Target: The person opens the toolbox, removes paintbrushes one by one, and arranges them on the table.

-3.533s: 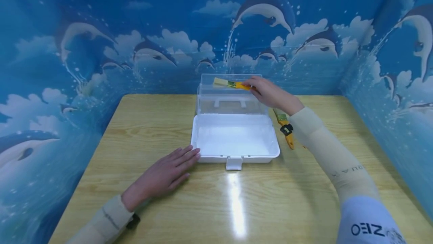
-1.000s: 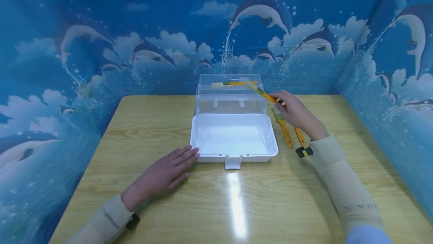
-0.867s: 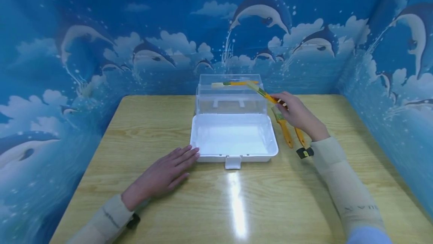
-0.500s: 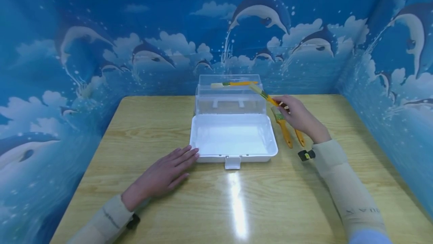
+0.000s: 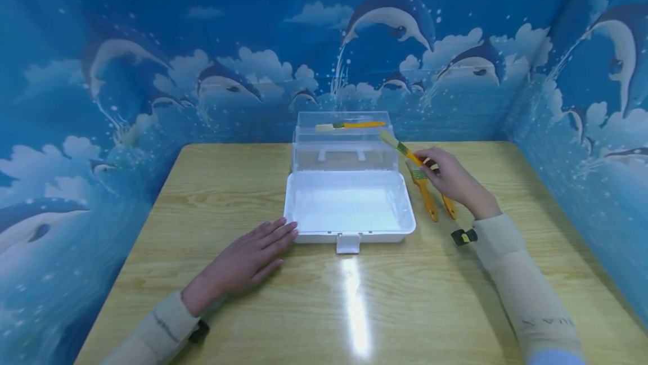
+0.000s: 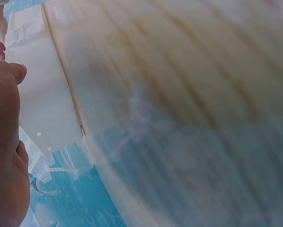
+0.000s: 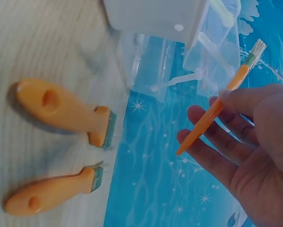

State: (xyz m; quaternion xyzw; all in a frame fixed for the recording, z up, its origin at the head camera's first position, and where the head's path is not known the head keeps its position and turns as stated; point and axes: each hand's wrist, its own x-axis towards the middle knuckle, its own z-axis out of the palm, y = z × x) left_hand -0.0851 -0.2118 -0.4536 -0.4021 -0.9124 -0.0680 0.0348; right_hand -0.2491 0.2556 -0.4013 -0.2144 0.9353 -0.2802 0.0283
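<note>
My right hand (image 5: 450, 176) pinches the orange handle of a paintbrush (image 5: 400, 147) between thumb and fingers, in the air right of the box. Its pale bristles point up and left. In the right wrist view the thumb presses the handle (image 7: 207, 120) against the fingers. A second paintbrush (image 5: 361, 125) lies level in the clear raised part of a white plastic toolbox (image 5: 349, 202). Fingers outstretched, my left hand (image 5: 245, 258) lies flat with its fingertips at the box's front left corner.
Two wider paintbrushes, one with its handle (image 5: 429, 202) nearer the box and another (image 5: 448, 206) partly behind my right hand, lie on the wooden table (image 5: 217, 185). The box's white latch (image 5: 349, 243) hangs at its front. A dolphin-print backdrop (image 5: 253, 27) surrounds the table.
Earlier my right hand held a brush over the clear raised part; that brush now lies there and the hand holds another. Lately it shifts slightly right and toward me. My left hand stays put.
</note>
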